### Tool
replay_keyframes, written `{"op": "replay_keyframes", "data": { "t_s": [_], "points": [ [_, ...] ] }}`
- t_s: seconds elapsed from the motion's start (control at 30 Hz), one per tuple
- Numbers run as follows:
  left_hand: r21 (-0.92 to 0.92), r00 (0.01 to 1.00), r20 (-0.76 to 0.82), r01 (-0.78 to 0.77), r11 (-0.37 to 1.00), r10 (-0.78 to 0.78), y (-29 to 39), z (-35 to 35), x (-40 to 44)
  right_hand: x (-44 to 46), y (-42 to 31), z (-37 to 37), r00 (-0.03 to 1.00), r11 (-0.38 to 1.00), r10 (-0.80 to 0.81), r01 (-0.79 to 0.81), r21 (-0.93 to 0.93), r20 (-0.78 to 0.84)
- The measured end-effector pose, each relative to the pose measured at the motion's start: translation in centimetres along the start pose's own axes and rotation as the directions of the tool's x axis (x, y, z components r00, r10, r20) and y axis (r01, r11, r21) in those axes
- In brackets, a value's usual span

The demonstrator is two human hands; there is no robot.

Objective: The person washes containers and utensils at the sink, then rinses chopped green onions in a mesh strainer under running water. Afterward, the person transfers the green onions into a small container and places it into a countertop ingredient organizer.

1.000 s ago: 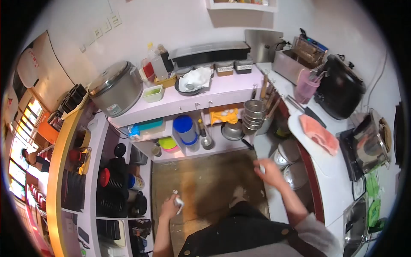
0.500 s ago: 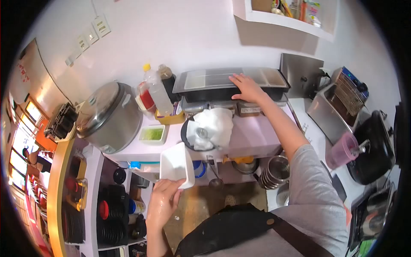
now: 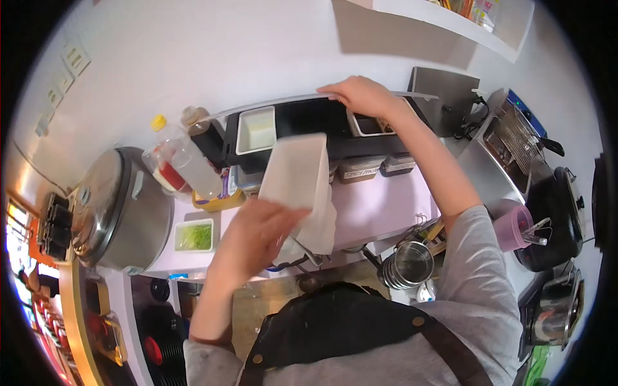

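Left fingers [image 3: 283, 217] on white container's [image 3: 296, 168] end

White container [image 3: 295, 172], black case [image 3: 314, 119], pale pink counter [image 3: 389, 202], yellow bottle cap [image 3: 158, 122], grey sleeves [image 3: 477, 273], black apron [image 3: 331, 331]

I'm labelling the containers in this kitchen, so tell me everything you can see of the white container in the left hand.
The white container is a deep, open-topped, roughly rectangular box with rounded corners, plastic-looking and slightly blurred. It is tilted, its opening towards the camera; the part of its inside that shows looks bare. The left hand grips its near end, hiding that part. It is held up over the counter, overlapping the long black tray in view; whether they touch is unclear.
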State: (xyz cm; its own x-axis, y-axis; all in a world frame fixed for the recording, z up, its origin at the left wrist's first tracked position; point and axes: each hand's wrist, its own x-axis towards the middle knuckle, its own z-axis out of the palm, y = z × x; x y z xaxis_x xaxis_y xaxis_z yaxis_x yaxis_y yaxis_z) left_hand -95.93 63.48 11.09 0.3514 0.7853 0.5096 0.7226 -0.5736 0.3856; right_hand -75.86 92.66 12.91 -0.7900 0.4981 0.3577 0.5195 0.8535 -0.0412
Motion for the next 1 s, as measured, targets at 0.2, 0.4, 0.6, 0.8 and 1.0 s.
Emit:
{"op": "replay_keyframes", "data": {
  "t_s": [0.2,0.4,0.6,0.8,1.0],
  "points": [
    [0.190,0.993,0.017,-0.121,0.974,0.120,-8.3,4.2,10.2,2.8,2.1,-1.1,1.000,0.999,-0.012,0.013,0.047,-0.028],
    [0.278,0.995,-0.085,-0.019,0.960,0.045,-12.9,8.5,10.5,3.4,2.8,0.2,0.999,0.995,0.018,-0.016,0.099,-0.027],
    [0.106,0.961,-0.245,0.161,0.981,-0.131,-9.6,4.5,1.6,-0.1,-1.6,3.3,0.999,0.998,0.030,-0.031,-0.049,-0.020],
    [0.161,0.809,-0.097,0.588,0.793,-0.580,-11.8,-3.4,-11.3,-2.6,-1.3,5.5,0.995,0.998,-0.060,0.059,-0.009,-0.084],
    [0.440,0.539,0.108,0.728,0.527,-0.835,-14.6,-5.3,-17.7,-3.8,-1.5,4.9,1.000,1.000,-0.022,0.022,-0.001,0.004]
  ]
}}
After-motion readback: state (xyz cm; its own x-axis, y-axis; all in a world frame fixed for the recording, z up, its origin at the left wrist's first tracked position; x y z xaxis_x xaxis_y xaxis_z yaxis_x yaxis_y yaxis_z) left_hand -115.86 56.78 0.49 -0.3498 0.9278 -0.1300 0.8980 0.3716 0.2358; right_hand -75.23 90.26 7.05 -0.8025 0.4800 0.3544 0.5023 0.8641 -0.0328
